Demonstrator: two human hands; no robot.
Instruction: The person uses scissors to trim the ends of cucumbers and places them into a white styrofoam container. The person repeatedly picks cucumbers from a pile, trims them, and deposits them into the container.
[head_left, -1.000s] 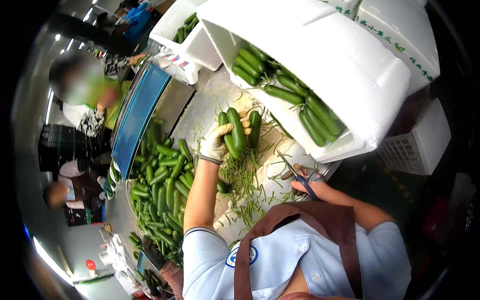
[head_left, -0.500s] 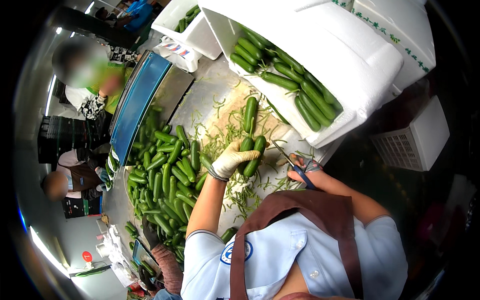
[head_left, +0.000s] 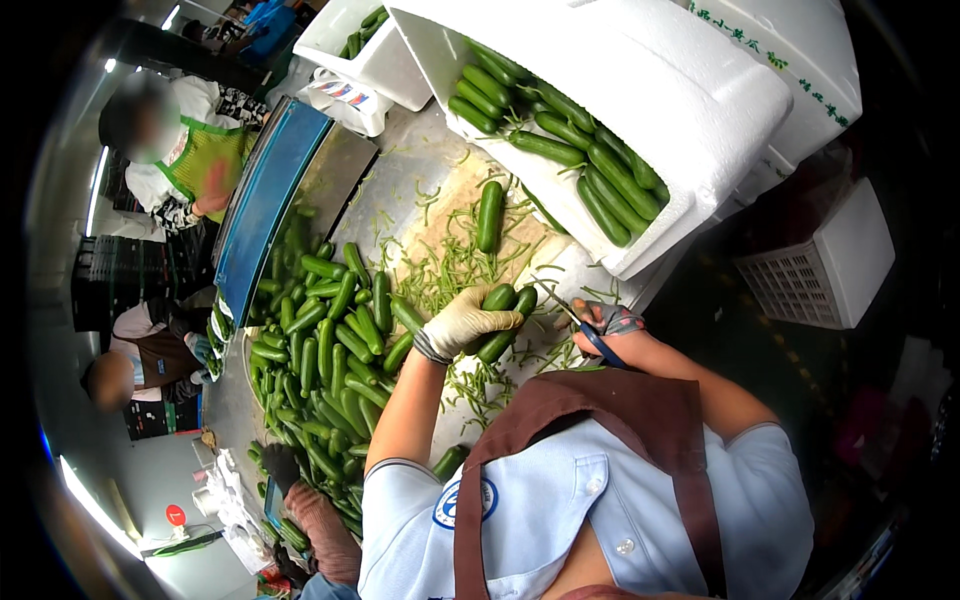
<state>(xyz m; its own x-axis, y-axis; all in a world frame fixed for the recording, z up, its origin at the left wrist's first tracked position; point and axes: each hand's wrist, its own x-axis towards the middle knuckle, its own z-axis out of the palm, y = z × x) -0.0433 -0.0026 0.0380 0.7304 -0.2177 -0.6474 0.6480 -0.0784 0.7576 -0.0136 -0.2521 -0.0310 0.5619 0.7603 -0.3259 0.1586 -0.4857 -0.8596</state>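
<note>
My left hand (head_left: 470, 322), in a cream glove, grips two cucumbers (head_left: 498, 345) over the steel table (head_left: 378, 200). My right hand (head_left: 605, 325), in a grey patterned glove, is closed on scissors (head_left: 602, 345) with dark blue handles, their blades pointing toward the cucumbers' tips. Green stem trimmings (head_left: 450, 240) are scattered around and beneath my hands, with a loose cucumber (head_left: 490, 215) beyond them. A heap of cucumbers (head_left: 330, 400) lies to my left. At upper right a white foam box (head_left: 720, 120) holds rows of cucumbers.
A blue-edged metal panel (head_left: 265, 210) borders the heap. Two co-workers (head_left: 200, 170) stand across at left; another person's sleeved arm (head_left: 315, 520) reaches in at lower left. A white bin (head_left: 375, 75) with cucumbers is at the top; a white crate (head_left: 820, 280) stands at right.
My left hand has moved down and right with the cucumbers, close to the scissors in my right hand. In the last half second both hands have shifted only slightly.
</note>
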